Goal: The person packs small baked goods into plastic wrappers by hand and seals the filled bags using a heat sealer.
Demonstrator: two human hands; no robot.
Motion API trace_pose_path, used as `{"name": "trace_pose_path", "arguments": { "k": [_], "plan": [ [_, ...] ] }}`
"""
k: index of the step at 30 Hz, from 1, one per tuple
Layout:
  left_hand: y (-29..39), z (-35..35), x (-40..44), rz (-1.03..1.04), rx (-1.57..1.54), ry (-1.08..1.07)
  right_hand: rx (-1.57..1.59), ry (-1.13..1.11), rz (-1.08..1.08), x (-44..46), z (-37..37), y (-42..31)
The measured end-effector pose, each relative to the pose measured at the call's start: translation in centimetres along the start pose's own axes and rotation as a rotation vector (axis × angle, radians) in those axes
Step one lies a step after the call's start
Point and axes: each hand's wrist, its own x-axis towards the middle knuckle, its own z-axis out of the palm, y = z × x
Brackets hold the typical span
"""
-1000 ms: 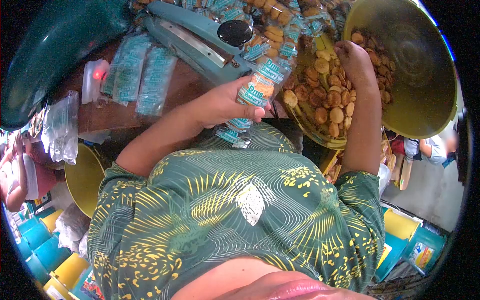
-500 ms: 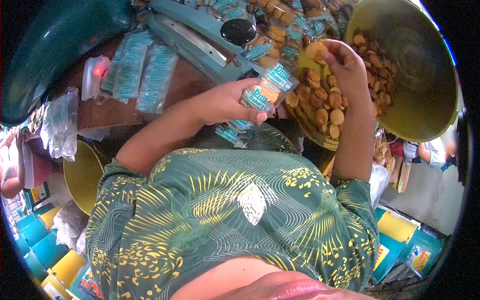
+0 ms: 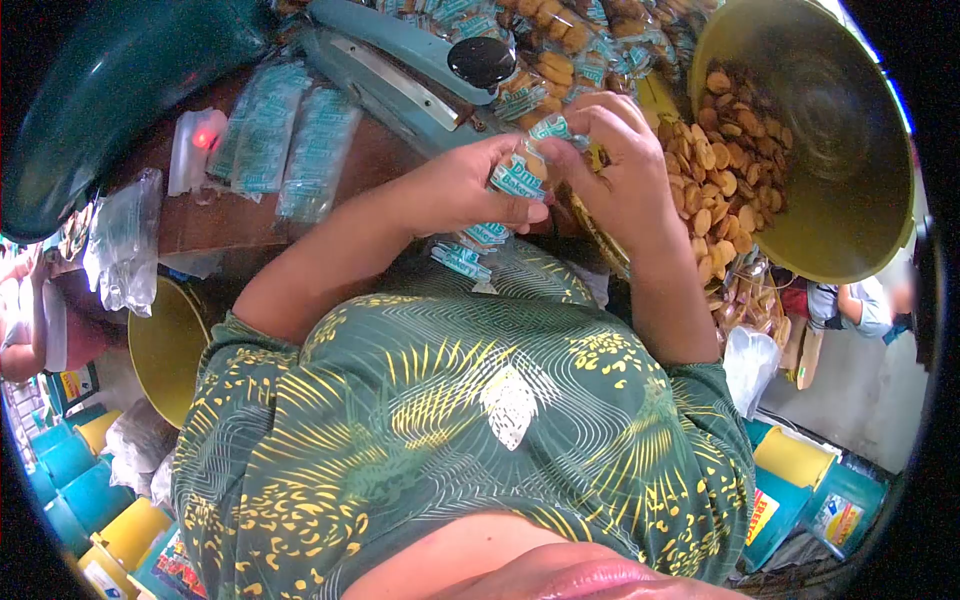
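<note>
While the left hand (image 3: 465, 188) grips a printed bag (image 3: 517, 180), the right hand (image 3: 620, 160) is at its top end

At the far left, a dark teal thing (image 3: 120, 110) is cut off by the black border of the lens, so I cannot tell its full form. Below it hang clear plastic bags (image 3: 128, 240), and flat printed packets (image 3: 315, 165) lie on the brown table (image 3: 222, 222). Next comes a blue-grey device with a long arm (image 3: 395, 50) and a black round knob (image 3: 480, 62); its lower end is partly hidden behind the left hand.

In the middle, the left fingers are closed around the bag, which is in front of the shirt (image 3: 480, 400). More printed plastic (image 3: 465, 257) shows under this hand; whether it is the same bag is hard to make out. The right fingers are bent and pinch near the bag's top; whether they hold also a biscuit, I cannot tell.

Further right, the right forearm covers part of the round biscuits (image 3: 715, 190), beside and inside a tilted yellow bucket (image 3: 850, 140).
</note>
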Motion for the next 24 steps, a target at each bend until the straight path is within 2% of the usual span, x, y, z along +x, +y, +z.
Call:
{"name": "trace_pose_path", "arguments": {
  "k": [1,5,8,9,10,13,16,19,21,24],
  "plan": [
    [-0.1,0.0,0.1,0.004,0.011,0.001,-0.036,0.008,-0.023,-0.3,0.3,0.1],
    [0.4,0.5,-0.6,0.019,0.028,-0.011,-0.109,0.092,0.193,-0.9,-0.2,0.3],
    [-0.5,0.2,-1.2,0.066,-0.006,-0.015,-0.13,0.21,0.228,-1.0,-1.0,0.8],
    [-0.2,0.3,-1.4,0.067,-0.128,0.035,-0.127,0.262,0.247,-1.0,-1.3,0.9],
    [0.3,0.4,-1.7,0.068,-0.251,0.088,-0.122,0.303,0.154,-1.2,-1.2,2.0],
    [0.0,0.2,-2.0,0.167,-0.441,0.128,0.073,0.302,0.38,-2.3,-0.5,2.1],
    [0.0,0.4,-2.1,0.194,-0.459,0.12,0.131,0.137,0.366,-2.5,0.3,2.1],
    [0.1,0.3,-2.3,0.171,-0.403,0.161,0.091,0.391,0.325,-1.6,0.3,0.4],
    [0.1,0.1,-2.5,0.189,-0.383,0.155,0.192,0.351,0.293,-1.8,-0.3,0.8],
    [0.2,0.2,-2.9,0.205,-0.41,0.139,0.295,0.143,0.26,-1.4,-0.4,-0.3]
  ]
}}
